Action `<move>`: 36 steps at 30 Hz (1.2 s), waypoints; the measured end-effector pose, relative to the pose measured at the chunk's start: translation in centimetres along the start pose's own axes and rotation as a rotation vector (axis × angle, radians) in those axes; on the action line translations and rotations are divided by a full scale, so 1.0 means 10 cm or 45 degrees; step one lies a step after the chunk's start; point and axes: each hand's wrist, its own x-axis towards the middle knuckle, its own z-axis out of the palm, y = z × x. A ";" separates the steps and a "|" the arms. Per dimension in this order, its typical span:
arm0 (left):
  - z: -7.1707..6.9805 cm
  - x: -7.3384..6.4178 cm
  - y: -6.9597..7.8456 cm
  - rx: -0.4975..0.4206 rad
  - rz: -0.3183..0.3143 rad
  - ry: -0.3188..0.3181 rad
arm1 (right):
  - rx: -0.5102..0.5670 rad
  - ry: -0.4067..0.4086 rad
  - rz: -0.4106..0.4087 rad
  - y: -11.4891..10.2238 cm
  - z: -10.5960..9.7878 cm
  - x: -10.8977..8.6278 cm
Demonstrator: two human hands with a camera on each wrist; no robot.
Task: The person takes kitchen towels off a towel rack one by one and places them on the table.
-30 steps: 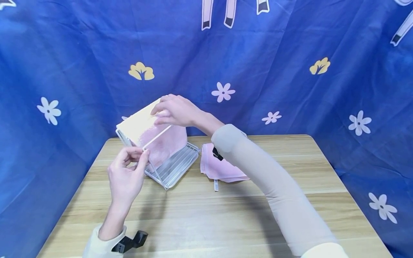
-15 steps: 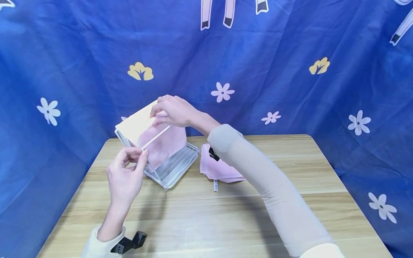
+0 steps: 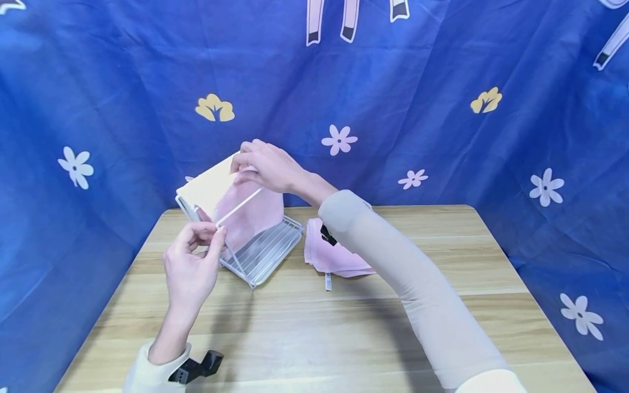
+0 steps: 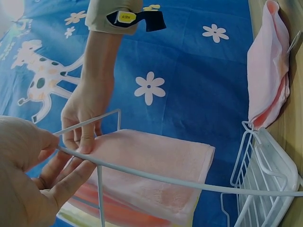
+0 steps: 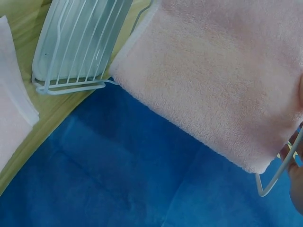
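A white wire rack [image 3: 267, 254] with a tray-like base stands at the table's left rear. My left hand [image 3: 194, 265] pinches a corner of its upper wire frame between thumb and fingers. Over the top bar hangs a fluffy pink towel [image 3: 253, 215], beside a pale yellow cloth [image 3: 208, 188]. My right hand [image 3: 270, 166] pinches the pink towel's upper edge at the bar. In the left wrist view, a coral-pink layer [image 4: 130, 208] shows under the pink towel [image 4: 156, 158]. The right wrist view shows the towel [image 5: 208, 80] hanging beside the rack's base [image 5: 78, 47].
Right of the rack, a folded pink cloth [image 3: 334, 256] with a small white label [image 3: 328, 282] lies on the wooden table [image 3: 314, 333], partly hidden by my right sleeve [image 3: 408, 284]. A blue patterned curtain [image 3: 285, 82] closes off the back and sides.
Both hands stay almost in place; my right hand has risen very slightly. The pink towel's lower left part has shifted a little and looks smoother.
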 end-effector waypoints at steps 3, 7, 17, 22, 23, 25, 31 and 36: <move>0.00 0.01 0.00 -0.003 0.011 -0.004 | -0.005 0.015 0.007 0.01 -0.02 0.00; 0.01 0.01 0.01 -0.003 0.024 -0.006 | -0.014 -0.003 0.039 0.02 -0.05 0.01; 0.01 0.01 0.01 -0.015 0.037 -0.013 | 0.035 0.031 0.063 0.03 -0.15 -0.03; 0.00 0.01 0.00 -0.024 0.037 -0.013 | 0.061 0.098 0.046 0.04 -0.20 -0.05; 0.00 0.01 0.00 -0.027 0.039 -0.014 | 0.068 0.124 0.041 0.05 -0.21 -0.06; 0.00 0.01 0.00 -0.034 0.039 -0.018 | 0.078 0.170 0.040 0.06 -0.24 -0.07; -0.01 0.01 0.00 -0.044 0.037 -0.019 | 0.113 0.265 0.018 0.09 -0.30 -0.10; -0.01 0.01 0.00 -0.044 0.029 -0.020 | 0.148 0.347 -0.010 0.12 -0.34 -0.13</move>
